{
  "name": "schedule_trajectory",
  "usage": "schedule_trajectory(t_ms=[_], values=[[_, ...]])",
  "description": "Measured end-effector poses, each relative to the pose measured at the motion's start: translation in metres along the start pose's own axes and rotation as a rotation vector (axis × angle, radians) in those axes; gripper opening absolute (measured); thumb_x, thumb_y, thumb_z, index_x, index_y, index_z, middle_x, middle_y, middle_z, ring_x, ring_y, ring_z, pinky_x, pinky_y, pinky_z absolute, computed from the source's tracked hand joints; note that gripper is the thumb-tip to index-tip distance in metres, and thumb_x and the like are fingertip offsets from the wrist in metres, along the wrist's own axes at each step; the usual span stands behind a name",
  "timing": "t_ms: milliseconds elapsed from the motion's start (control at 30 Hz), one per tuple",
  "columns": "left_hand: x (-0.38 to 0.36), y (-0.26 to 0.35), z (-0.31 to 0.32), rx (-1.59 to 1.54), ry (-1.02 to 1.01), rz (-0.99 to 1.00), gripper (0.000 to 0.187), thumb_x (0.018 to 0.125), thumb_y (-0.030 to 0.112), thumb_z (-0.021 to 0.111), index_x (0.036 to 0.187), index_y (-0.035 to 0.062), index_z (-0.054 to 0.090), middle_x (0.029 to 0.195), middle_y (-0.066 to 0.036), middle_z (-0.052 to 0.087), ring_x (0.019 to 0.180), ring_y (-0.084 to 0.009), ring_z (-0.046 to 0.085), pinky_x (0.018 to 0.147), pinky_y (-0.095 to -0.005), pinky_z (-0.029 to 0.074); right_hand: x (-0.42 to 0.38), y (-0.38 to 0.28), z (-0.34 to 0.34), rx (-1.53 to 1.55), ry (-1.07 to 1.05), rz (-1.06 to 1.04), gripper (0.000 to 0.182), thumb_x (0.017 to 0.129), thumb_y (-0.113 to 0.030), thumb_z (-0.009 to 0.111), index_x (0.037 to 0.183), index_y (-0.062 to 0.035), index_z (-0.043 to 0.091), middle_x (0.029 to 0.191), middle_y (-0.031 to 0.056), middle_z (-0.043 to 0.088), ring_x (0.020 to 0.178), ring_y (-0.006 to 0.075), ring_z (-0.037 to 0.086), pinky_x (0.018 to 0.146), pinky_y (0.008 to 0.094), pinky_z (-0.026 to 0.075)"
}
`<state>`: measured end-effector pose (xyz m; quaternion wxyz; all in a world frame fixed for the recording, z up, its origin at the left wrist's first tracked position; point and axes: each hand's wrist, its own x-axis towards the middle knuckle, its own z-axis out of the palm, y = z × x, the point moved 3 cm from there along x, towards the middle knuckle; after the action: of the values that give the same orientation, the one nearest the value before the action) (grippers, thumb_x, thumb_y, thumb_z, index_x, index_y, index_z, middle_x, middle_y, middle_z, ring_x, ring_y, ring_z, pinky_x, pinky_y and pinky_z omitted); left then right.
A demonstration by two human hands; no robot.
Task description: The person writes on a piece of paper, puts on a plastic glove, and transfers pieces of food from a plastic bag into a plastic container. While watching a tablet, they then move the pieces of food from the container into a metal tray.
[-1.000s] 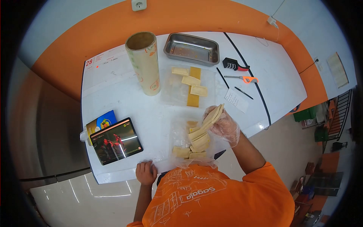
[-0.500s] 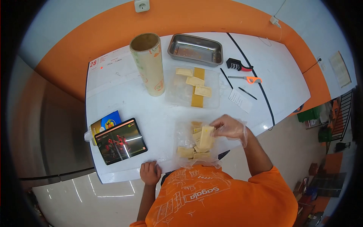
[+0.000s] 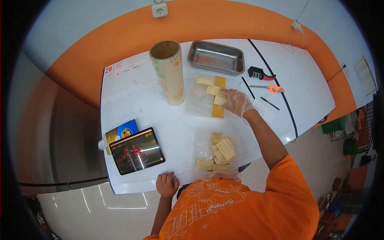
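My right hand (image 3: 237,102), in a clear plastic glove, reaches over the far plastic sheet (image 3: 197,100). Its fingers are closed at the right edge of a pale yellow rectangular piece (image 3: 220,99), and the fingertips are partly hidden. Two similar pieces lie further up, overlapping a darker yellow strip (image 3: 218,112). Closer to my body, a pile of pale yellow rectangular pieces (image 3: 225,149) rests on another clear plastic sheet (image 3: 201,152). My bare left hand (image 3: 167,184) rests on the table's front edge with curled fingers, holding nothing.
A large roll of plastic wrap (image 3: 170,76) stands upright beside a metal loaf pan (image 3: 216,58). At right are a knife sharpener (image 3: 261,73), an orange-handled lighter (image 3: 276,89), a black pen (image 3: 270,103) and a paper note (image 3: 265,112). A tablet (image 3: 137,152) overlaps a blue-and-yellow packet (image 3: 127,129) at left.
My right hand has moved from the near pile up to the far sheet. The piece it held raised there now lies on the pile. My left hand stays at the table edge.
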<state>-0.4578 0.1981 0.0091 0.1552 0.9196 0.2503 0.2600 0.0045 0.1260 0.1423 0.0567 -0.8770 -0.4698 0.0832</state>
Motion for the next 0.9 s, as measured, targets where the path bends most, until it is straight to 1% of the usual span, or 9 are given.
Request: schedule_trajectory(t_ms=[67, 200, 300, 400, 500, 567, 700, 767, 900], values=[[-0.001, 0.0, 0.0, -0.005, -0.001, -0.006, 0.021, 0.08, 0.012, 0.072, 0.1, 0.0069, 0.07, 0.089, -0.011, 0.063, 0.082, -0.0325, 0.06, 0.071, -0.0434, 0.05, -0.001, 0.004, 0.004, -0.047, 0.104, -0.077, 0.052, 0.089, -0.024, 0.073, 0.138, -0.008, 0.061, 0.118, 0.022, 0.069, 0.11, 0.0358, 0.068, 0.099, 0.0445, 0.054], [-0.001, -0.001, 0.0, 0.001, 0.007, 0.006, 0.021, 0.08, 0.012, 0.073, 0.1, 0.0075, 0.07, 0.089, -0.01, 0.063, 0.081, -0.0322, 0.06, 0.07, -0.0425, 0.05, 0.016, 0.021, 0.024, 0.044, -0.017, -0.056, 0.052, 0.089, -0.021, 0.071, 0.138, -0.0067, 0.06, 0.12, 0.0242, 0.069, 0.114, 0.038, 0.067, 0.101, 0.044, 0.053], [0.0, 0.0, 0.0, 0.003, 0.013, 0.01, 0.021, 0.08, 0.012, 0.073, 0.1, 0.0079, 0.07, 0.089, -0.01, 0.063, 0.081, -0.0319, 0.06, 0.069, -0.0422, 0.05, 0.028, 0.035, 0.022, 0.307, 0.134, 0.013, 0.051, 0.089, -0.02, 0.069, 0.137, -0.0054, 0.06, 0.124, 0.0258, 0.068, 0.116, 0.0401, 0.066, 0.102, 0.0449, 0.053], [0.0, 0.001, -0.002, 0.009, 0.004, 0.01, 0.021, 0.079, 0.013, 0.073, 0.1, 0.0081, 0.07, 0.089, -0.009, 0.063, 0.081, -0.0316, 0.06, 0.069, -0.042, 0.05, 0.041, 0.022, 0.006, 0.329, 0.106, 0.087, 0.053, 0.091, -0.027, 0.068, 0.137, -0.0034, 0.059, 0.127, 0.0278, 0.067, 0.118, 0.0432, 0.064, 0.103, 0.0463, 0.052], [0.001, 0.002, -0.002, 0.02, 0.0, 0.01, 0.021, 0.079, 0.013, 0.073, 0.099, 0.0084, 0.07, 0.089, -0.009, 0.063, 0.081, -0.0314, 0.061, 0.069, -0.0418, 0.05, 0.053, 0.008, 0.01, 0.124, -0.024, 0.137, 0.058, 0.091, -0.037, 0.067, 0.137, -0.0016, 0.059, 0.125, 0.0271, 0.067, 0.119, 0.0425, 0.063, 0.105, 0.0462, 0.05], [0.002, 0.002, -0.003, 0.028, 0.004, 0.007, 0.02, 0.08, 0.013, 0.073, 0.099, 0.0086, 0.071, 0.089, -0.009, 0.063, 0.081, -0.0312, 0.061, 0.069, -0.0416, 0.051, 0.059, 0.002, 0.019, 0.007, 0.017, 0.08, 0.064, 0.089, -0.046, 0.069, 0.134, -0.0004, 0.06, 0.123, 0.0249, 0.068, 0.12, 0.041, 0.063, 0.106, 0.0445, 0.049], [0.001, 0.001, -0.003, 0.014, 0.0, 0.007, 0.02, 0.08, 0.013, 0.072, 0.099, 0.0083, 0.071, 0.089, -0.009, 0.063, 0.081, -0.0309, 0.061, 0.07, -0.0412, 0.051, 0.057, -0.001, 0.019, 0.02, 0.08, 0.046, 0.065, 0.086, -0.046, 0.073, 0.132, -0.0012, 0.062, 0.121, 0.0236, 0.068, 0.119, 0.0385, 0.063, 0.106, 0.0424, 0.049], [0.001, 0.002, -0.003, 0.018, 0.002, 0.009, 0.02, 0.08, 0.013, 0.072, 0.099, 0.0081, 0.071, 0.089, -0.009, 0.063, 0.081, -0.0309, 0.061, 0.07, -0.041, 0.051, 0.059, 0.005, 0.018, 0.088, 0.024, 0.105, 0.062, 0.084, -0.045, 0.076, 0.125, -0.0006, 0.066, 0.12, 0.0254, 0.067, 0.119, 0.038, 0.063, 0.105, 0.0413, 0.049], [0.002, 0.002, -0.003, 0.011, 0.013, 0.012, 0.02, 0.08, 0.013, 0.072, 0.099, 0.0076, 0.071, 0.088, -0.009, 0.063, 0.08, -0.031, 0.061, 0.07, -0.0411, 0.051, 0.047, -0.002, 0.011, 0.122, -0.144, 0.146, 0.069, 0.083, -0.044, 0.08, 0.129, 0.0031, 0.062, 0.128, 0.0256, 0.064, 0.123, 0.0389, 0.061, 0.107, 0.0402, 0.049]])
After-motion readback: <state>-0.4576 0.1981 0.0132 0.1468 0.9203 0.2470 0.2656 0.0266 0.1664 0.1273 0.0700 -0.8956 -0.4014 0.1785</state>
